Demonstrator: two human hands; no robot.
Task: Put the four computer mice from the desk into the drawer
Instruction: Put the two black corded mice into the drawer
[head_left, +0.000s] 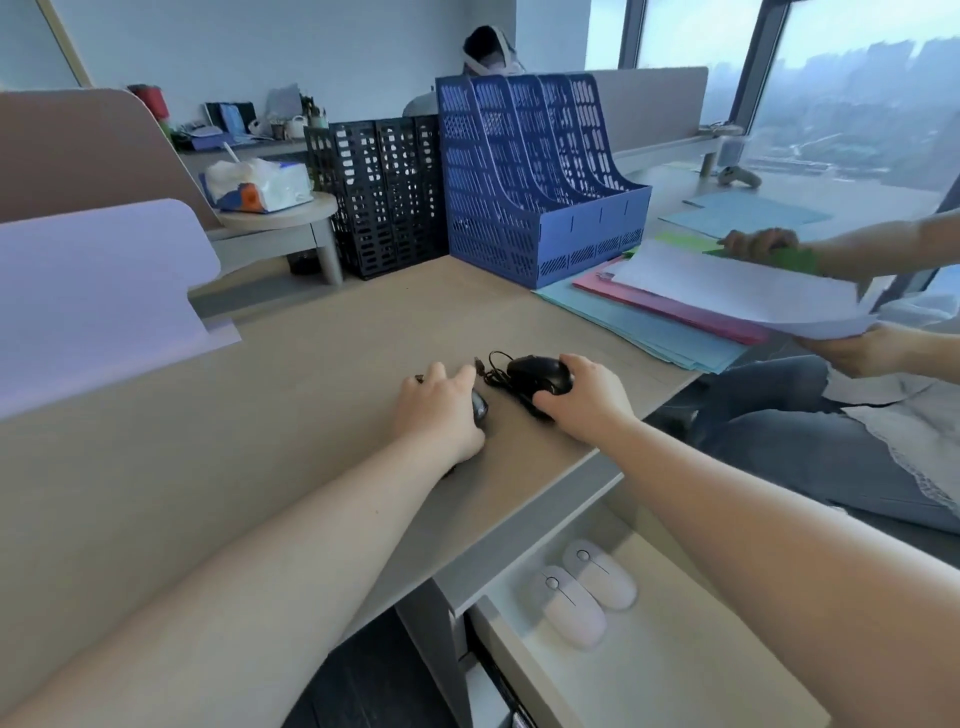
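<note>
Your left hand (441, 410) lies palm-down on the pale wooden desk (291, 395), fingers curled over a small black computer mouse (479, 408); only the mouse's right edge peeks out beside your palm at 3 o'clock, so whether you grip it or merely cover it I cannot tell. Just to its right, your right hand (584, 397) wraps a larger glossy black wired mouse (540, 375), thumb on its near side and fingers over its far right flank. That mouse sits at 10 o'clock from your right palm, its thin black cable (496, 371) bunched on the desk between your two hands. Below the desk edge, at 5 o'clock from your hands, the open white drawer (649, 670) holds two pale lilac oval mice (587, 592) lying side by side and touching.
</note>
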